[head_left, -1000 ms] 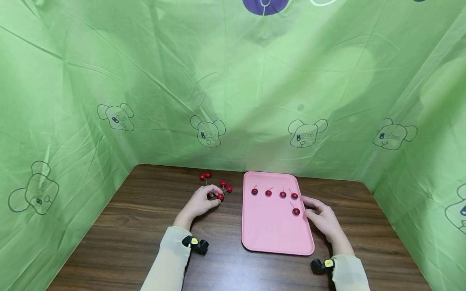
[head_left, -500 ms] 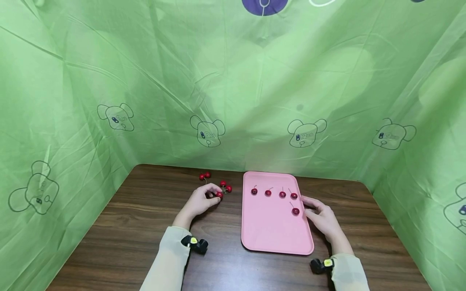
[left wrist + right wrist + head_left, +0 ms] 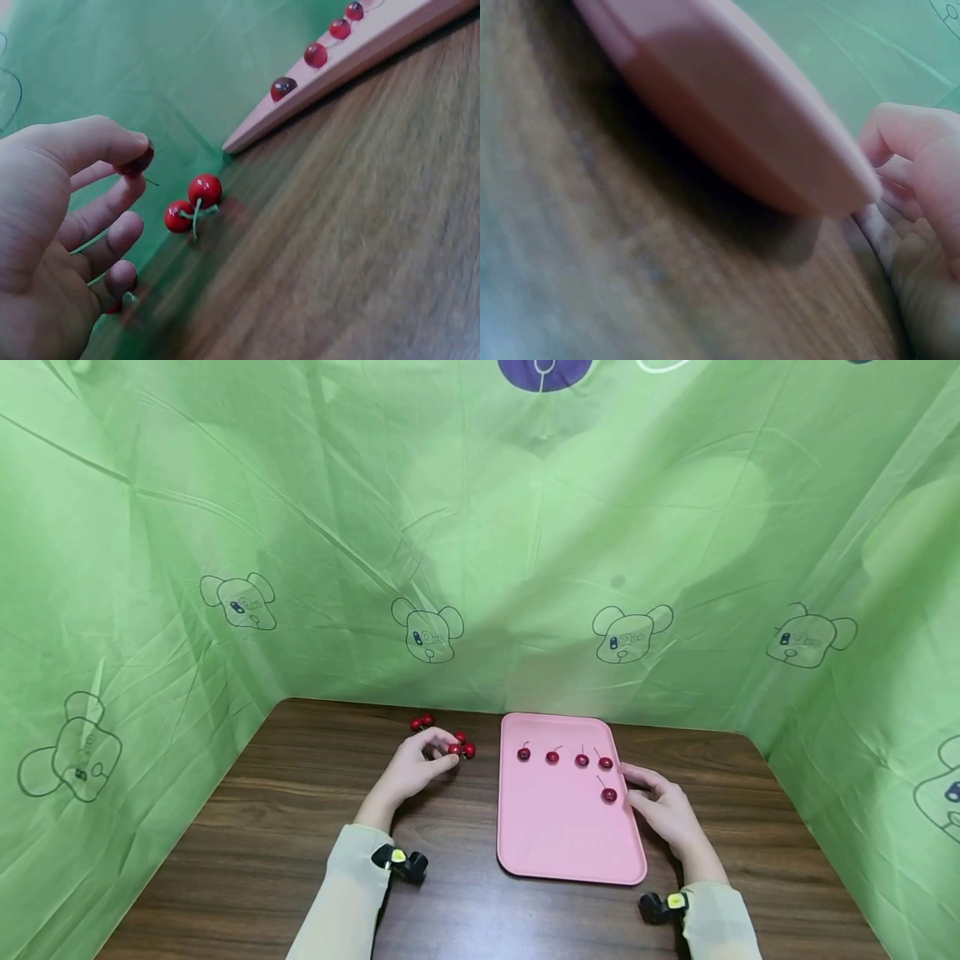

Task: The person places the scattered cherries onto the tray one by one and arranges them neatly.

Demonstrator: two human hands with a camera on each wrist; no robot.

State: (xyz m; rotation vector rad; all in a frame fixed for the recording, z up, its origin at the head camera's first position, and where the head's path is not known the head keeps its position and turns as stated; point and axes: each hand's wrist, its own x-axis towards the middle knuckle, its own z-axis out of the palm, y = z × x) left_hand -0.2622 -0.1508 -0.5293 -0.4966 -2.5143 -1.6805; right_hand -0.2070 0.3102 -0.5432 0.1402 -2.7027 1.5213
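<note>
My left hand (image 3: pixel 415 763) pinches a red cherry (image 3: pixel 136 160) between thumb and index finger, its short green stem poking out below. In the head view this cherry overlaps a pair of cherries (image 3: pixel 468 751) on the table just beyond the fingertips. Another pair of cherries (image 3: pixel 422 722) lies behind the hand, partly hidden by it. On the pink tray (image 3: pixel 562 843), several dark red cherries (image 3: pixel 552 757) form a row across the far part, with a single cherry (image 3: pixel 609 795) below the row's right end. My right hand (image 3: pixel 667 810) holds the tray's right rim with thumb and fingers.
The dark wood table (image 3: pixel 457 902) carries everything and ends at a green cloth (image 3: pixel 480 552) hung behind and on both sides. A black wrist camera (image 3: pixel 405 864) sits on the left sleeve, another wrist camera (image 3: pixel 660 907) on the right.
My left hand has moved away from me with the pinched cherry, now up beside the pair. The pair at the back left is more covered by the hand. Right hand and tray hold still.
</note>
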